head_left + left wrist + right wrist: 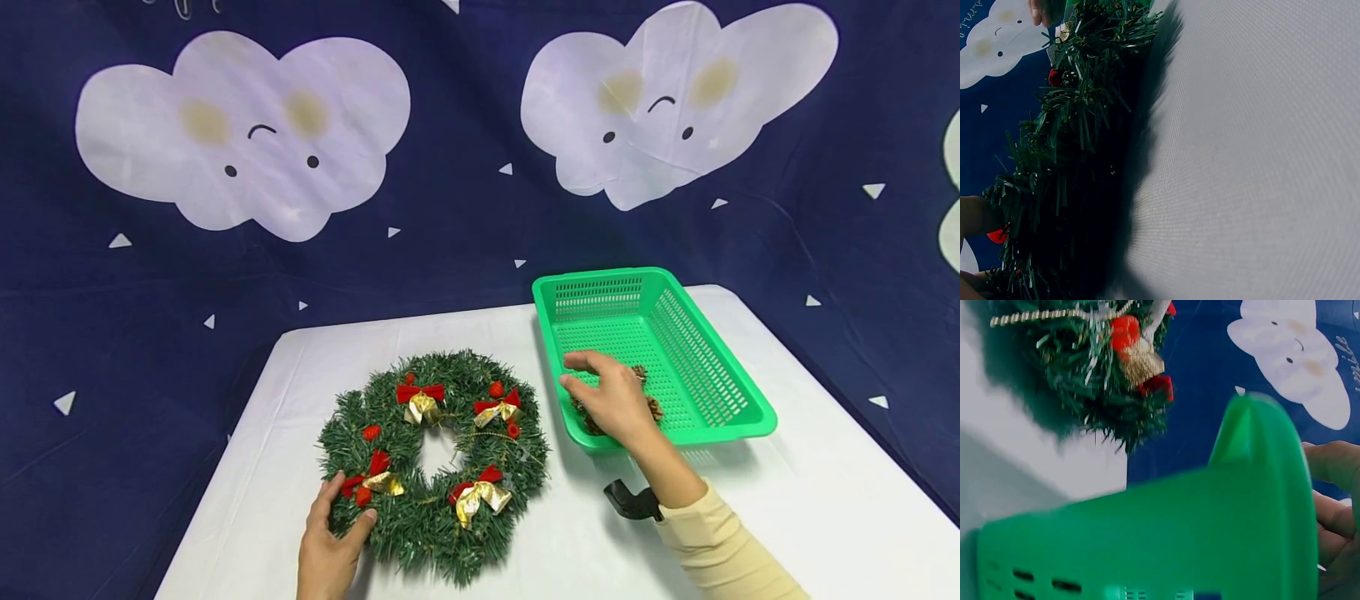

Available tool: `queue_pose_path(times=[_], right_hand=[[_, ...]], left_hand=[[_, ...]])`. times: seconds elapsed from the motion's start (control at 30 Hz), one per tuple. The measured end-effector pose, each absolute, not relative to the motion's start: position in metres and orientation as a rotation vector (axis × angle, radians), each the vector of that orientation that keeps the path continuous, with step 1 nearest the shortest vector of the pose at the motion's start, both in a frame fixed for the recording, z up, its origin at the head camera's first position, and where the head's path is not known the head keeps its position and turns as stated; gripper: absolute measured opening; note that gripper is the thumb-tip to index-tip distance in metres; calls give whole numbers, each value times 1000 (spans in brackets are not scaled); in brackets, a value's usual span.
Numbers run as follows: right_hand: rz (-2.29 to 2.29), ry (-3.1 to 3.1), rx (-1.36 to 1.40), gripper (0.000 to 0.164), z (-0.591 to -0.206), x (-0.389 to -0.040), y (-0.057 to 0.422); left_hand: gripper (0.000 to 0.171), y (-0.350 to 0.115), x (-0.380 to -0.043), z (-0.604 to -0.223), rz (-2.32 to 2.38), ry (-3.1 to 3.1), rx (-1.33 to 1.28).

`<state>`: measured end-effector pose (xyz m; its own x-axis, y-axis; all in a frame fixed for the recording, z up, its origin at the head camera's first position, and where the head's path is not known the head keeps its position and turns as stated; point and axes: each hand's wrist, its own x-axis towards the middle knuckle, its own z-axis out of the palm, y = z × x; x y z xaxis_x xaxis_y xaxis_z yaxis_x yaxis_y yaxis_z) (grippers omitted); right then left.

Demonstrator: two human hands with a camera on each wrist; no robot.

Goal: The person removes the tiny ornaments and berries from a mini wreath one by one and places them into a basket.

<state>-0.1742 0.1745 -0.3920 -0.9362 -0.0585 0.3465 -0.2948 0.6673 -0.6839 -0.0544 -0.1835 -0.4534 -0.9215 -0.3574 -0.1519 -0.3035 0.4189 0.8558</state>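
Note:
A green wreath (438, 542) with red-and-gold bows and small red ornaments lies on a white-covered table. My left hand (330, 537) rests on its lower left edge, thumb and fingers spread; fingers (979, 215) touch the greenery in the left wrist view. Over the near left part of a green plastic basket (697, 367) hovers my right hand (615, 400), thumb and index finger apart with no object visible between them. Brown pinecones (654, 408) lie in the basket below, partly hidden by that hand. The basket wall (1210, 531) covers much of the right wrist view.
The white table (255, 517) ends at a dark blue backdrop (450, 275) with cloud prints. A black curved piece (632, 502) sits at the right wrist. A thin gold bead string (498, 433) lies across the wreath's right side.

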Motion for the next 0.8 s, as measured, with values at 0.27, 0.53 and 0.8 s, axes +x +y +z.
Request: queue_pose_path(times=[0.27,0.53,0.8], right_hand=[[1159,-2598,295,34,-392,-170,154],[1167,-2619,325,35,-394,-167,137],[1154,-2577,386,34,-400,-162,124]], left_hand=[[78,-184,-54,-454,-1579,-2597,608],[78,-184,-54,-454,-1584,-2581,603],[77,-182,-53,-453,-1591,-2575,623]])
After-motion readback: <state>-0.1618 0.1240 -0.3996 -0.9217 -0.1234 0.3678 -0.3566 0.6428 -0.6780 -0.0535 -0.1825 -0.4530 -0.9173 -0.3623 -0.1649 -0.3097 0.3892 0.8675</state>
